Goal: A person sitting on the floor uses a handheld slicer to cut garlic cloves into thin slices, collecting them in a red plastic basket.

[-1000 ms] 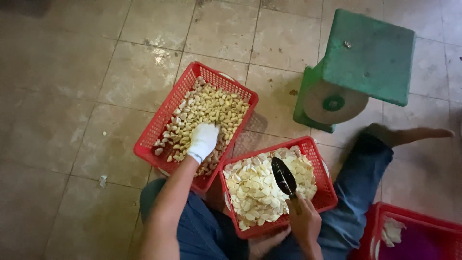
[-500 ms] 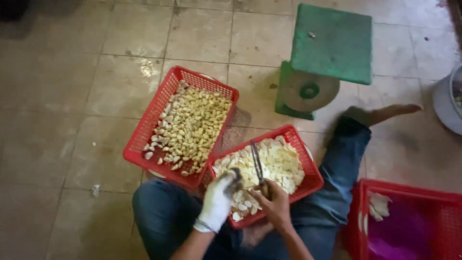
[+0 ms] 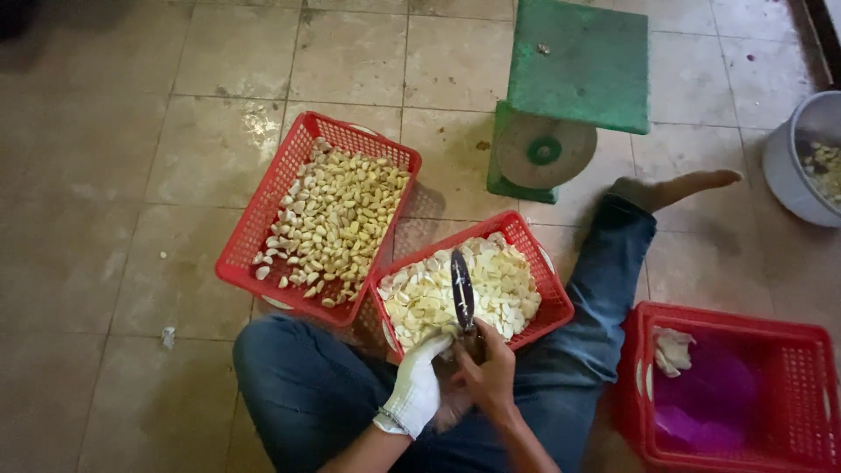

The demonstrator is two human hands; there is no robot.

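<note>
My gloved left hand (image 3: 419, 385) has come back from the far basket (image 3: 263, 219), where it was reaching a second ago, and now sits against my bare right hand (image 3: 487, 372) over my lap. Both meet at the near edge of the closer basket (image 3: 556, 302). My right hand is closed around the handle of a knife (image 3: 462, 293), its dark blade pointing away over the pale slices. My left fingers are curled at the knife's base; I cannot tell whether they pinch a piece, as it is hidden. That suggests a fresh piece was fetched for cutting.

Counted: three red baskets, one of whole pieces, one of slices, and a third (image 3: 788, 350) on my right holding something purple. One green scale (image 3: 574, 79), one grey pot (image 3: 802, 166), one knife.
</note>
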